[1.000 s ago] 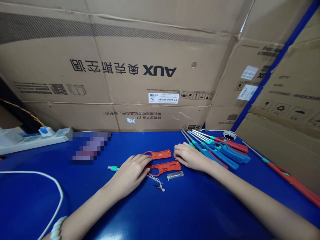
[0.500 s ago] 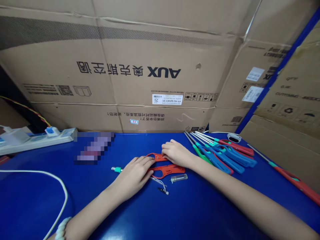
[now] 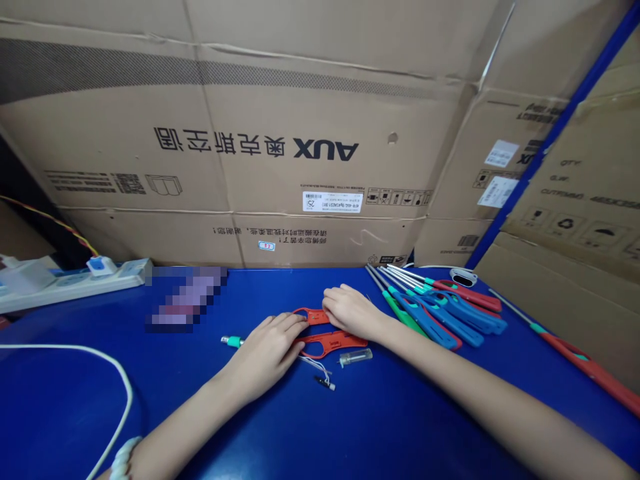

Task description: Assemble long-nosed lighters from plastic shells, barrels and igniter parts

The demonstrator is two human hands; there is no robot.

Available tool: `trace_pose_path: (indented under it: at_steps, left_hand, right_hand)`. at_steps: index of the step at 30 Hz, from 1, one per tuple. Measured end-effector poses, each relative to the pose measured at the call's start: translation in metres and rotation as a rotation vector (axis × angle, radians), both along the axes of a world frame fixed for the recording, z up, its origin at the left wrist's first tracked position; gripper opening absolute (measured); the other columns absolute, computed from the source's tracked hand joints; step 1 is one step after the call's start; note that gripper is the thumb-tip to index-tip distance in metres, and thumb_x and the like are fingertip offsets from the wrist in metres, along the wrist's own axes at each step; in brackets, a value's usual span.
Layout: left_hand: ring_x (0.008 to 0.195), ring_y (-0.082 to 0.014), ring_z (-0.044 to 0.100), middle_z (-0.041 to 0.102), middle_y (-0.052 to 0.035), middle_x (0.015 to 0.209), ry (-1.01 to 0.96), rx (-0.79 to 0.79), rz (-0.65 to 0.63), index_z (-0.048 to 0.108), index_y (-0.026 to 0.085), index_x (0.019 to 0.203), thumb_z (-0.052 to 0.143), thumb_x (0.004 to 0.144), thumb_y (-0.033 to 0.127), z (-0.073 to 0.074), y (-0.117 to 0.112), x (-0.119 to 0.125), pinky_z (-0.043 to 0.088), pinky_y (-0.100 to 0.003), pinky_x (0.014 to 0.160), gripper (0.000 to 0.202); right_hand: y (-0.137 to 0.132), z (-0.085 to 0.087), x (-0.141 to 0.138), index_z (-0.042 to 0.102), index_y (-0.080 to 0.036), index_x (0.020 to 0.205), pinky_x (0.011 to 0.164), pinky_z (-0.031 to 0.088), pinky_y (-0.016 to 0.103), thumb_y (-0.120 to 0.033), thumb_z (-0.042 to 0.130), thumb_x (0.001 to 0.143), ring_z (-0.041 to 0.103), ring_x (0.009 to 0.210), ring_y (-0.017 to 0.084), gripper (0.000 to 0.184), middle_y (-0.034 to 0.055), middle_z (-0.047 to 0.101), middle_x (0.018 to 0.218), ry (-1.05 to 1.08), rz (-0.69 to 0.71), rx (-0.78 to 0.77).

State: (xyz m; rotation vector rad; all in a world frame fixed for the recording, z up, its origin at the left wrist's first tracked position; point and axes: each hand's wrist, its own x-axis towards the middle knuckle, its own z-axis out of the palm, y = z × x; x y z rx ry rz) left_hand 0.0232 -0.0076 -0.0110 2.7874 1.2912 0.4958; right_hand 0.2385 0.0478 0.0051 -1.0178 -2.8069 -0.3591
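Two red halves of a gas lighter casing lie on the blue table: a far half (image 3: 317, 317) and a near half (image 3: 334, 342). My left hand (image 3: 270, 343) bends over their left ends, fingertips on the far half and thumb against the near one. A metal tip with a green collar (image 3: 231, 341) sticks out left of it. My right hand (image 3: 349, 311) is closed at the right end of the far half; its fingertips are partly hidden. Close by lie a clear fuel tank (image 3: 356, 357) and a small black-and-white part on wires (image 3: 325, 383).
Several assembled lighters (image 3: 445, 310) are piled at right, with another red lighter (image 3: 585, 363) farther right. A power strip (image 3: 120, 277) and white cable (image 3: 125, 380) lie at left. Cardboard (image 3: 260, 87) walls the back. A blurred purplish item (image 3: 187, 300) lies near it.
The view has shifted slightly. Both hands stay at the casing halves, and the loose parts lie where they were.
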Motion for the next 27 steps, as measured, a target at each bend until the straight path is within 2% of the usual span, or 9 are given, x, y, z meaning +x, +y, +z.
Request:
trace_pose_path:
  at_steps: [1, 3, 5, 7, 9, 13, 16, 21, 27]
  left_hand:
    - [0.113, -0.024, 0.054, 0.058, -0.0085, 0.127, -0.02, 0.006, 0.0, 0.055, 0.02, 0.122, 0.041, 0.094, 0.023, 0.001, 0.0, 0.0, 0.042, -0.041, 0.095, 0.032]
    - [0.116, -0.0246, 0.05, 0.058, -0.0085, 0.126, -0.083, 0.014, -0.009, 0.056, 0.02, 0.122, 0.042, 0.093, 0.022, 0.004, -0.003, 0.002, 0.04, -0.042, 0.097, 0.032]
    - [0.115, -0.0247, 0.05, 0.06, -0.0076, 0.123, -0.186, -0.011, -0.015, 0.058, 0.021, 0.12, 0.043, 0.093, 0.024, 0.009, -0.006, 0.006, 0.039, -0.042, 0.098, 0.03]
    - [0.111, -0.0242, 0.052, 0.062, -0.0062, 0.119, -0.343, -0.097, -0.001, 0.06, 0.023, 0.115, 0.045, 0.093, 0.027, 0.013, -0.011, 0.012, 0.039, -0.042, 0.097, 0.027]
    - [0.107, -0.0238, 0.055, 0.066, -0.0055, 0.112, -0.551, -0.254, 0.01, 0.063, 0.022, 0.11, 0.047, 0.091, 0.031, 0.015, -0.014, 0.02, 0.041, -0.04, 0.096, 0.026]
    - [0.096, -0.0231, 0.062, 0.07, -0.0061, 0.099, -0.874, -0.599, -0.039, 0.068, 0.017, 0.098, 0.055, 0.085, 0.036, 0.017, -0.016, 0.033, 0.046, -0.033, 0.088, 0.027]
    - [0.092, -0.0229, 0.063, 0.071, -0.0062, 0.093, -0.996, -0.75, -0.045, 0.069, 0.015, 0.088, 0.062, 0.08, 0.039, 0.019, -0.014, 0.036, 0.047, -0.031, 0.085, 0.026]
    - [0.09, -0.0218, 0.064, 0.072, -0.0063, 0.089, -1.117, -0.856, 0.017, 0.067, 0.014, 0.078, 0.07, 0.075, 0.038, 0.028, -0.017, 0.044, 0.046, -0.029, 0.084, 0.024]
    - [0.087, -0.0209, 0.063, 0.07, -0.0054, 0.086, -1.155, -0.857, 0.028, 0.066, 0.014, 0.075, 0.068, 0.076, 0.037, 0.031, -0.018, 0.051, 0.047, -0.029, 0.08, 0.023]
  right_hand:
    - [-0.004, 0.002, 0.0, 0.058, -0.013, 0.084, 0.075, 0.037, 0.031, -0.014, 0.047, 0.091, 0.054, 0.079, 0.018, 0.013, 0.0075, 0.059, 0.087, 0.045, -0.012, -0.005]
    - [-0.014, 0.007, -0.002, 0.057, -0.016, 0.079, 0.073, 0.038, 0.028, -0.011, 0.051, 0.087, 0.053, 0.072, 0.014, 0.011, 0.0023, 0.057, 0.081, 0.378, -0.037, -0.112]
    - [-0.027, 0.01, -0.007, 0.056, -0.016, 0.074, 0.064, 0.04, 0.023, -0.008, 0.052, 0.084, 0.05, 0.065, 0.011, 0.013, -0.0005, 0.054, 0.075, 0.707, -0.018, -0.257]
    - [-0.041, 0.011, -0.012, 0.056, -0.017, 0.073, 0.058, 0.04, 0.021, -0.009, 0.052, 0.081, 0.049, 0.063, 0.01, 0.012, -0.0012, 0.053, 0.073, 0.934, 0.013, -0.351]
    - [-0.053, 0.011, -0.017, 0.057, -0.017, 0.072, 0.057, 0.04, 0.021, -0.009, 0.054, 0.08, 0.049, 0.062, 0.01, 0.012, -0.0014, 0.053, 0.071, 1.054, 0.022, -0.396]
    - [-0.067, 0.009, -0.019, 0.057, -0.017, 0.072, 0.059, 0.041, 0.022, -0.01, 0.055, 0.079, 0.05, 0.064, 0.011, 0.01, -0.0019, 0.052, 0.07, 1.161, 0.012, -0.371]
    - [-0.071, 0.008, -0.016, 0.055, -0.018, 0.072, 0.059, 0.04, 0.022, -0.012, 0.056, 0.08, 0.05, 0.064, 0.011, 0.01, -0.0023, 0.051, 0.069, 1.175, 0.002, -0.335]
    - [-0.073, 0.007, -0.011, 0.053, -0.018, 0.071, 0.058, 0.039, 0.022, -0.014, 0.056, 0.081, 0.049, 0.062, 0.011, 0.012, -0.0024, 0.051, 0.069, 1.191, -0.014, -0.312]
    - [-0.073, 0.007, -0.006, 0.051, -0.019, 0.071, 0.059, 0.038, 0.023, -0.014, 0.054, 0.082, 0.049, 0.065, 0.012, 0.013, -0.0022, 0.05, 0.069, 1.132, -0.017, -0.28]
